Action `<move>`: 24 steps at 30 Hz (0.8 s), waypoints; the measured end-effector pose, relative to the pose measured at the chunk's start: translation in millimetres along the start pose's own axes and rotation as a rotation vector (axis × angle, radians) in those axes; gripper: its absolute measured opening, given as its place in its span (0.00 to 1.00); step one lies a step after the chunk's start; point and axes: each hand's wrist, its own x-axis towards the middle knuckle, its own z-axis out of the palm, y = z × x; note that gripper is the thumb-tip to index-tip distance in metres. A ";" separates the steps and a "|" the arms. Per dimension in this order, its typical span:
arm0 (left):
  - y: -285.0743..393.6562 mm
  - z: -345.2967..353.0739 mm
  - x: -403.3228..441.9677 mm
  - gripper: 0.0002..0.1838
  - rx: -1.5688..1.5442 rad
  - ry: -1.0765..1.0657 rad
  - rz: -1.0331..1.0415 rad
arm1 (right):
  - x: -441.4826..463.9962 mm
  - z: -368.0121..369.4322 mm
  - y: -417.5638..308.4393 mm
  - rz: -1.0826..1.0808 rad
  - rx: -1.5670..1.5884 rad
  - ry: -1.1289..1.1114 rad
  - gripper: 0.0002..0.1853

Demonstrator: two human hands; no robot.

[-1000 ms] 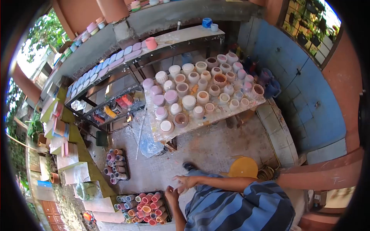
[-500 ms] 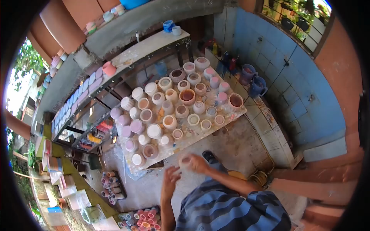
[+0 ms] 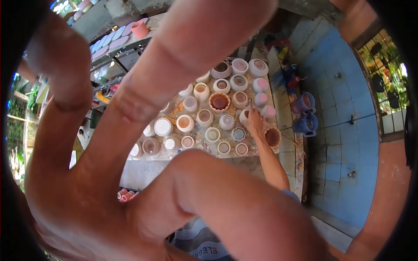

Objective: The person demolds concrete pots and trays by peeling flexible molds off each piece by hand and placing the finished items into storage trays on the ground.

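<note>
On speckled table, pot upright, mouth up, axis vertical; right hand grip holding its rim, left hand wide.

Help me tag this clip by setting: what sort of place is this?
Probably a workshop where pots are made or painted: many pots stand on a paint-spattered table, and jugs stand near a tiled wall.
</note>
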 end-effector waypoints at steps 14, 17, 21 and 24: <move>-13.2 -18.9 36.1 0.39 0.025 0.065 0.042 | 7.7 -19.6 29.6 0.036 0.017 -0.142 0.42; -15.5 -21.3 34.7 0.38 0.021 0.063 0.053 | 11.5 -9.2 56.7 0.060 -0.069 -0.223 0.37; -14.3 -11.4 32.1 0.38 0.042 0.060 0.056 | 5.1 8.1 66.7 0.029 -0.096 -0.279 0.27; -8.6 10.8 41.3 0.38 0.084 0.058 0.094 | 4.7 13.3 76.5 0.117 -0.032 -0.201 0.27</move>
